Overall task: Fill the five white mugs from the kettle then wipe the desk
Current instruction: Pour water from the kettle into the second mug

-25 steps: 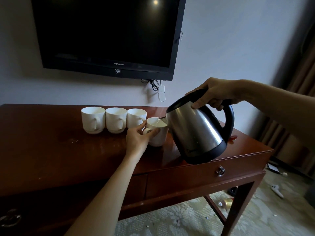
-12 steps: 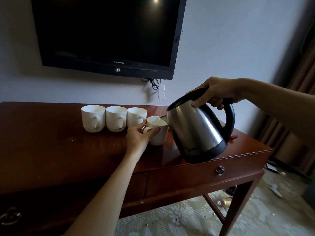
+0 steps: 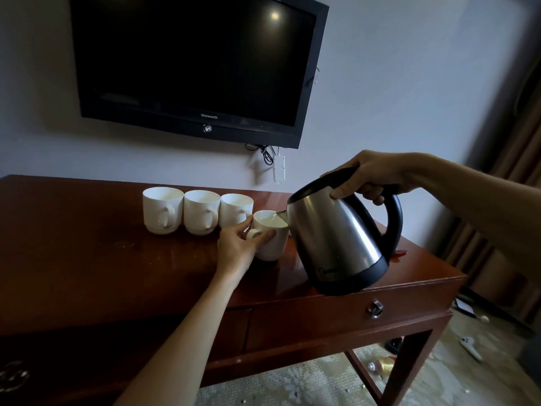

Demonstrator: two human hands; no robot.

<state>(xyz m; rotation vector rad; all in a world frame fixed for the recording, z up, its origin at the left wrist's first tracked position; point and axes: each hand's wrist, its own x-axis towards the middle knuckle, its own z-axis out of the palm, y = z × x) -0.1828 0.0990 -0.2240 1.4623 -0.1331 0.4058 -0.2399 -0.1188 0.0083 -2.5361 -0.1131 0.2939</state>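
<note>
**Kettle tipped over the fourth mug, your left hand steadying it**

Your right hand [image 3: 373, 178] has its grip wrapped round the black handle of the steel kettle [image 3: 336, 238], fingers curled under the handle and the thumb lying along the top near the lid. You hold the kettle in the air above the right part of the desk [image 3: 87, 259], tilted to the left so that its spout sits just over the rim of the near mug [image 3: 273, 241]. A thin stream of water shows between the spout and the inside of that mug.

Your left hand [image 3: 237, 249] reaches in from below and holds the near mug at its handle: the thumb lies on one side, the fingers curl round the other, a closed grip on the mug. The mug stands on the desk, a little in front of the others.

Behind and to the left, three white mugs [image 3: 197, 212] stand in a row on the desk, touching side by side, handles facing you. A fifth mug is not in view.

A small red object [image 3: 399, 253] lies on the desk behind the kettle, mostly hidden. A dark television [image 3: 193, 63] hangs on the wall above the desk, with cables [image 3: 265, 152] dangling under its right corner
</note>
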